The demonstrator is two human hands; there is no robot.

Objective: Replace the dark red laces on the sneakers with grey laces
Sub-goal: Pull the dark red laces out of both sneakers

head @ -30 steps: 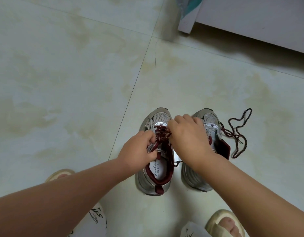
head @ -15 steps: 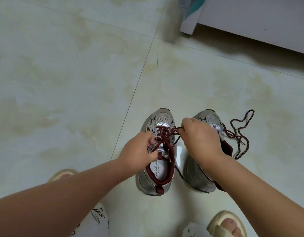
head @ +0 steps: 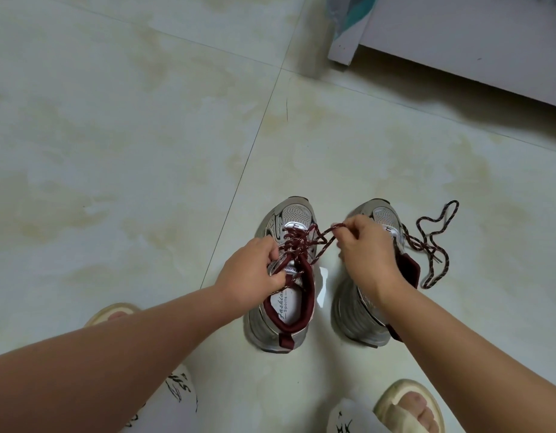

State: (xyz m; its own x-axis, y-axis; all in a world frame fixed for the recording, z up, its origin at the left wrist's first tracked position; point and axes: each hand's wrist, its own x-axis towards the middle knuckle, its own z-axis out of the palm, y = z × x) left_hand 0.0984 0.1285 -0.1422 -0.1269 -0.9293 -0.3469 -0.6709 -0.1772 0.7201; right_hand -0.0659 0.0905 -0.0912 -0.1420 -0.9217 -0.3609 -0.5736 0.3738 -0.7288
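Note:
Two silver sneakers with dark red collars stand side by side on the floor. The left sneaker (head: 281,310) carries a dark red lace (head: 297,242) criss-crossed over its tongue. My left hand (head: 250,278) grips that sneaker's left side by the eyelets. My right hand (head: 365,248) pinches a loop of this lace and holds it stretched out to the right, over the right sneaker (head: 359,317). A second dark red lace (head: 433,242) trails loose from the right sneaker onto the floor at its right. No grey lace is in view.
Pale tiled floor (head: 129,151) spreads out to the left and ahead. A white furniture base (head: 458,42) stands at the upper right. My feet in cream slippers, left (head: 111,312) and right (head: 408,407), flank the lower edge.
My right hand has moved from the left sneaker's tongue to the right, drawing a loop of the dark red lace out. The left hand has stayed on the sneaker.

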